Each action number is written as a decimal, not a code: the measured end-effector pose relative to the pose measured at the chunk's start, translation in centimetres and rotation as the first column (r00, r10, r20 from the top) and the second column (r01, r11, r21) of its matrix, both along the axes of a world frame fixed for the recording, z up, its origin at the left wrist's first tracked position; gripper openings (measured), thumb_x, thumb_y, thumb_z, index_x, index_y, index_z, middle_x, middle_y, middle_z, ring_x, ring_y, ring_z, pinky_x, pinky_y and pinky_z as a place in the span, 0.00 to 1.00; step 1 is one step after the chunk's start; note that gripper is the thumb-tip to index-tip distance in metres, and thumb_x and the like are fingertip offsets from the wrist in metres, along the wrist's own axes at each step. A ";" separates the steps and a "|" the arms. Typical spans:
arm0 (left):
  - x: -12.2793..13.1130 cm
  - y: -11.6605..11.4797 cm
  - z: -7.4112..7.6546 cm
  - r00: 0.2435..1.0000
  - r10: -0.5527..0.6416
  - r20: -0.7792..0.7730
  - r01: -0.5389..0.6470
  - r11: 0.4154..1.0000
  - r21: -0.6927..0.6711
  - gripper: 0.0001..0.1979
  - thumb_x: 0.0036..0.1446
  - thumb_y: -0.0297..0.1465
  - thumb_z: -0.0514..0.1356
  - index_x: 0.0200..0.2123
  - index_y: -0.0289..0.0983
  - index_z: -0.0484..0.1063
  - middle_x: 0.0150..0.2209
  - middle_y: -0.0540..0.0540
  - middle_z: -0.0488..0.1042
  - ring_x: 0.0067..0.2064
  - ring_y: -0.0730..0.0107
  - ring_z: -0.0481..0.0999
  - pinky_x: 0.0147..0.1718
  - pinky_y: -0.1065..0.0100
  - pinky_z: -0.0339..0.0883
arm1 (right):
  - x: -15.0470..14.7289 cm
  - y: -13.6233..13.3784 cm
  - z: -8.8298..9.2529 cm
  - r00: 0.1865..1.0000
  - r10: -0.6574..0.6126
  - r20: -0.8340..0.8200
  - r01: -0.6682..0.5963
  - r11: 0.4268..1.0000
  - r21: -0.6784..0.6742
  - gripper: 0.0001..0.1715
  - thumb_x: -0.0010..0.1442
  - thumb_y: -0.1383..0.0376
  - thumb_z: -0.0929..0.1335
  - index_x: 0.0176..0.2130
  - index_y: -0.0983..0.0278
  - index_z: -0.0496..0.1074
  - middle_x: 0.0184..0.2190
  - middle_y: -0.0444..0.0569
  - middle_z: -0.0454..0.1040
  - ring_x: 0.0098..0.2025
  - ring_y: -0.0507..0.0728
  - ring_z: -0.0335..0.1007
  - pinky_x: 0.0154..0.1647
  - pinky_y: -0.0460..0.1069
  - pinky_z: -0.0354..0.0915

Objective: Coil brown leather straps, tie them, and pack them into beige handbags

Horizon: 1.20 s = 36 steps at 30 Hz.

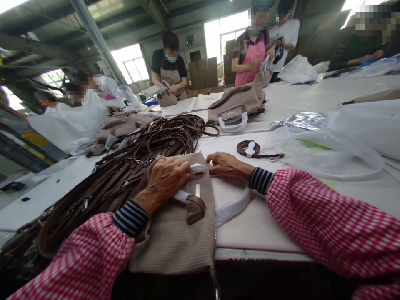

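A beige ribbed handbag (178,233) lies flat at the table's front edge, with a brown handle (196,208) wrapped partly in white paper (233,208). My left hand (164,179) rests on the bag with fingers curled around the white-wrapped handle. My right hand (226,163) lies beside it at the bag's top edge, fingers pinched on the same white wrapping (197,168). Both arms wear red checked sleeves.
A big heap of brown leather straps (131,166) lies to the left. A coiled strap (250,148) and clear plastic bags (325,150) are to the right. Another beige bag (237,106) stands farther back. Several people work around the white table (265,225).
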<state>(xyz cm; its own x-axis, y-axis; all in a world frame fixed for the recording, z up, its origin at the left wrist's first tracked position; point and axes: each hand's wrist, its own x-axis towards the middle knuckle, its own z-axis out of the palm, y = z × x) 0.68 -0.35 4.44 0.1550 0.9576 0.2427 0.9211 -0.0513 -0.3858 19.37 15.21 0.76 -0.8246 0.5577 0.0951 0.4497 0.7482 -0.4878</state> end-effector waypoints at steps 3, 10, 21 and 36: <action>-0.4 0.0 -0.4 0.995 -0.096 -0.008 0.096 0.993 0.069 0.16 0.67 0.45 0.61 0.37 0.39 0.76 0.36 0.41 0.77 0.45 0.49 0.73 0.41 0.56 0.65 | -0.4 0.0 -0.3 0.997 -0.050 -0.056 0.047 0.997 -0.054 0.18 0.61 0.57 0.70 0.47 0.62 0.83 0.37 0.49 0.81 0.35 0.56 0.72 0.34 0.47 0.58; -0.6 0.7 -1.9 0.901 -0.416 0.125 0.401 0.907 0.129 0.11 0.72 0.37 0.57 0.45 0.35 0.74 0.53 0.38 0.74 0.56 0.53 0.71 0.54 0.55 0.68 | -0.9 -0.5 -0.5 0.984 -0.112 -0.141 0.102 0.992 -0.078 0.12 0.58 0.65 0.69 0.37 0.69 0.81 0.34 0.50 0.80 0.34 0.54 0.71 0.33 0.46 0.59; -1.6 0.7 -2.0 0.858 -0.119 0.500 0.002 0.973 0.229 0.16 0.71 0.43 0.56 0.33 0.39 0.68 0.34 0.48 0.72 0.37 0.63 0.73 0.40 0.64 0.65 | 0.1 -2.5 0.6 0.982 -0.079 -0.175 0.108 0.980 0.165 0.10 0.67 0.70 0.64 0.41 0.65 0.76 0.42 0.54 0.77 0.43 0.58 0.69 0.42 0.50 0.58; 1.5 -1.0 -0.2 0.806 -0.540 0.244 0.586 0.787 -0.192 0.26 0.68 0.24 0.57 0.65 0.51 0.69 0.66 0.46 0.71 0.69 0.53 0.65 0.66 0.47 0.59 | 6.3 -8.7 -0.9 0.860 0.248 -0.446 -0.331 0.937 -0.115 0.07 0.62 0.75 0.71 0.33 0.65 0.76 0.34 0.45 0.78 0.37 0.54 0.71 0.42 0.48 0.63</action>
<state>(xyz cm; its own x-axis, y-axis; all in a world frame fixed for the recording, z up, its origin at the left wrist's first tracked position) 2.13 -1.31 4.27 0.6645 0.7425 0.0847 0.7461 -0.6526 -0.1324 25.64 6.48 -0.14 -0.8561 0.3412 0.3881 -0.0507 0.6920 -0.7201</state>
